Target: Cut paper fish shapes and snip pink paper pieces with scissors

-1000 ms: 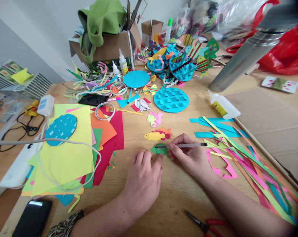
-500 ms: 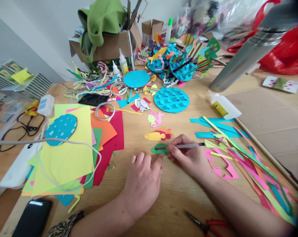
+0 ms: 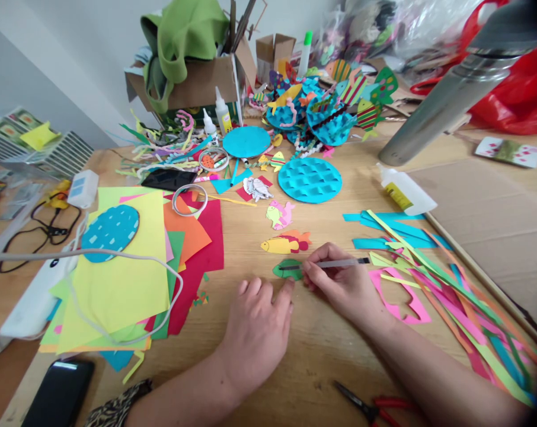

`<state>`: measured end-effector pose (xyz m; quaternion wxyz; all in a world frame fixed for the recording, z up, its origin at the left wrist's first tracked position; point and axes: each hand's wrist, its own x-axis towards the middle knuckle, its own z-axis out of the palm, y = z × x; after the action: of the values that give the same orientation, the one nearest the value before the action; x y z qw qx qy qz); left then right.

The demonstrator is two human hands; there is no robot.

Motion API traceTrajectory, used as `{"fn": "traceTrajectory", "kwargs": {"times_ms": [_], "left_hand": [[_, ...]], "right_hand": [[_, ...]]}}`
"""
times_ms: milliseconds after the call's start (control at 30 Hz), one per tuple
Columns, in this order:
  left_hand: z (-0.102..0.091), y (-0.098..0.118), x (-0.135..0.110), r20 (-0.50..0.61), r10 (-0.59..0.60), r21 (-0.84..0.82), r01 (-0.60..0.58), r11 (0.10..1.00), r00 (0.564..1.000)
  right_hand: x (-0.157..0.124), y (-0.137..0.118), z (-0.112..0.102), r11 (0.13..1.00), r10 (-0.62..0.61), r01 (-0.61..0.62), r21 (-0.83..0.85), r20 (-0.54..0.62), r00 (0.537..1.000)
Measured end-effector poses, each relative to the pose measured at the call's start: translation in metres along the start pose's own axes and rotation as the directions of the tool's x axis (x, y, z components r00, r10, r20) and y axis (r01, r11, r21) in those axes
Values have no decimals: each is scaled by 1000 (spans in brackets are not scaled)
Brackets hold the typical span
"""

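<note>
My right hand [image 3: 337,279] is closed around a slim pen [image 3: 344,263] with a grey barrel and a dark end. The pen's tip rests on a small green paper fish shape [image 3: 287,268] lying flat on the wooden table. My left hand [image 3: 259,326] lies palm down just below it, fingers a little bent, the index fingertip at the green paper's lower edge. Behind the green piece lie a yellow paper fish [image 3: 277,245] overlapping red and orange ones, and a lime fish [image 3: 275,216] on a pink one.
Coloured paper sheets [image 3: 126,296] and a white cable lie left. Paper strips [image 3: 455,296] and a glue bottle [image 3: 408,191] are right, beside a steel flask [image 3: 446,107]. Red-handled scissors [image 3: 370,409] and a black phone [image 3: 59,391] lie near the front. Blue discs [image 3: 310,179] stand behind.
</note>
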<state>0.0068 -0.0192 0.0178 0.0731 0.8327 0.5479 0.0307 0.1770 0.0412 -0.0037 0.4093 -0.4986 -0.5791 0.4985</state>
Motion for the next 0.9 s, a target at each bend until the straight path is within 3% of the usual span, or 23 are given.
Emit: {"fn": "traceTrajectory", "kwargs": {"times_ms": [900], "left_hand": [[1,0,0,-6,-1,6,1,1000,1000]], "right_hand": [[1,-2,0,1000,-9,9,-12,10,1000]]}}
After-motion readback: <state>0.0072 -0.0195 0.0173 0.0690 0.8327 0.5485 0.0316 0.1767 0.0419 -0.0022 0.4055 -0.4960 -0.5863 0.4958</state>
